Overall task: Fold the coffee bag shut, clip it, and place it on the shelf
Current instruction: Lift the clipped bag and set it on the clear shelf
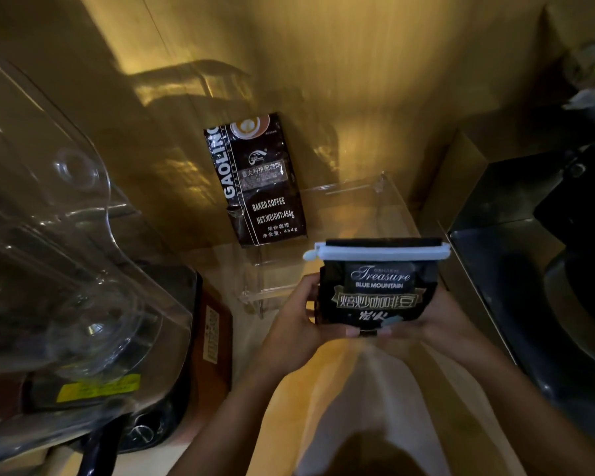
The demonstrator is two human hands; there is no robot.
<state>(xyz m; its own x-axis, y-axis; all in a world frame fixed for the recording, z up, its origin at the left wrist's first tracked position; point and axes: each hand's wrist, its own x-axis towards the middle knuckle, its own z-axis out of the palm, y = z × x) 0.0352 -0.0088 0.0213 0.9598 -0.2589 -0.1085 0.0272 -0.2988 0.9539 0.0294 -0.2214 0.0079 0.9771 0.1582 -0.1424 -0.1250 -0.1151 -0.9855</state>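
I hold a black coffee bag upright in front of me, its label reading "Treasure Blue Mountain". Its top is folded over and a white sealing clip runs across the fold. My left hand grips the bag's left side and lower edge. From the other side my right hand grips its right side and bottom. The bag hangs just in front of a clear acrylic shelf against the wall.
A second dark coffee bag, marked "Gaoling", leans on the wall at the shelf's left end. A large clear blender jar on a dark base fills the left. A black machine stands at the right. The wooden counter lies below my hands.
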